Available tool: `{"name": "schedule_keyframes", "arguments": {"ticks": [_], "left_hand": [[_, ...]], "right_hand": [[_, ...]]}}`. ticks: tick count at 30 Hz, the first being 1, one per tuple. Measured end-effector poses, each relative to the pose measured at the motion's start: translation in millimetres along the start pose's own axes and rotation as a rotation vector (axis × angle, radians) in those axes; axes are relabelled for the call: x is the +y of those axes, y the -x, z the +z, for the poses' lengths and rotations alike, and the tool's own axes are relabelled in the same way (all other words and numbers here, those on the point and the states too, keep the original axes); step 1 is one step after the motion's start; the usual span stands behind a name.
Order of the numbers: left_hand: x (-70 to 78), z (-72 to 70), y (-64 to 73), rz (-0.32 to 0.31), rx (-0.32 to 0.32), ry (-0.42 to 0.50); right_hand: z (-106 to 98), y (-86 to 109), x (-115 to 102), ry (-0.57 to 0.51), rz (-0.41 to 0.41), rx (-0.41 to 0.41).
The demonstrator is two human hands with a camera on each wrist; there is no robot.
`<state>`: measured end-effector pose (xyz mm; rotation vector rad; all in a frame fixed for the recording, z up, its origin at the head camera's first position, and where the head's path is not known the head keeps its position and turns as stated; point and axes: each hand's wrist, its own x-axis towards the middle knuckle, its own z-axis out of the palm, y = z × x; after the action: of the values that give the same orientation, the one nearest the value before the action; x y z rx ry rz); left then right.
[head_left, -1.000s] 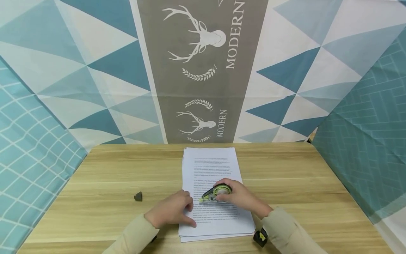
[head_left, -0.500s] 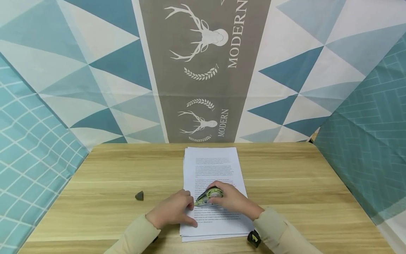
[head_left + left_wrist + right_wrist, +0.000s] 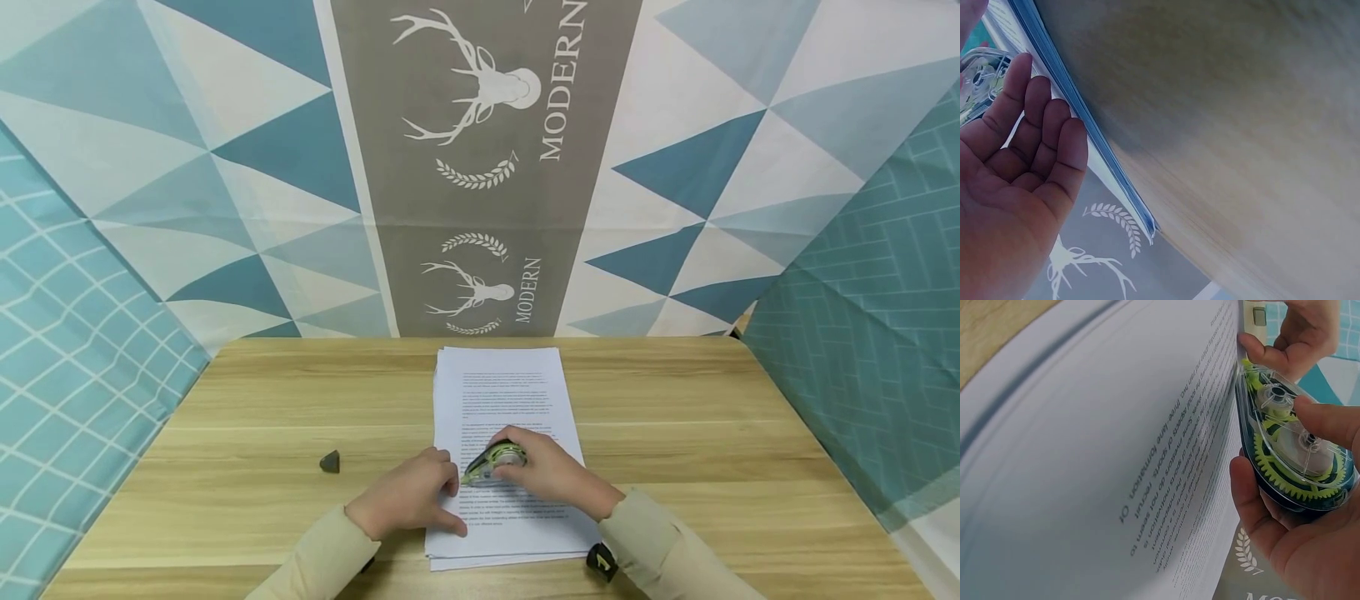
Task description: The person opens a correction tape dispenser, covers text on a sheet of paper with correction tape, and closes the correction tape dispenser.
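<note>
A stack of printed paper [image 3: 517, 546] lies on the wooden table. My left hand [image 3: 408, 496] rests on the stack's left edge, thumb spread and fingers loosely bent; in the left wrist view its palm [image 3: 1010, 200] holds nothing. Between thumb and fingers, my right hand [image 3: 547, 468] grips a correction tape [image 3: 491, 462] with a clear case and green gears [image 3: 1300, 481]. The tape's narrow tip points left and is at the page, at the left end of a text line, close beside the left fingers. Whether the tip presses on the paper is too small to tell.
A small dark angular piece [image 3: 330, 462], perhaps a cap, lies on the table left of the paper. A black device [image 3: 602, 562] sits at the right wrist. A patterned cloth wall [image 3: 480, 167] stands behind the table [image 3: 675, 400].
My right hand has moved left with the correction tape, bringing its tip to the left margin, then held nearly still. The left hand stays in place on the paper.
</note>
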<state>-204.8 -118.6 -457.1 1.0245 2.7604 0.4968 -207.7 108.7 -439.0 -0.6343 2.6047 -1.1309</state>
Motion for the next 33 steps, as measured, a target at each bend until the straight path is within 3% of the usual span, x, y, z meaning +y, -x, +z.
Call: {"name": "schedule_keyframes", "arguments": {"ticks": [16, 26, 33], "left_hand": [[-2.1, 0.3, 0.6, 0.006, -0.004, 0.010], [-3.5, 0.8, -0.5, 0.029, 0.027, 0.003], [-3.6, 0.9, -1.5, 0.025, 0.017, 0.011]], "right_hand": [[2.7, -3.0, 0.0, 0.021, -0.020, 0.000], [2.2, -9.2, -6.7, 0.194, -0.087, -0.037], [-1.5, -10.7, -10.4, 0.262, -0.079, -0.073]]}}
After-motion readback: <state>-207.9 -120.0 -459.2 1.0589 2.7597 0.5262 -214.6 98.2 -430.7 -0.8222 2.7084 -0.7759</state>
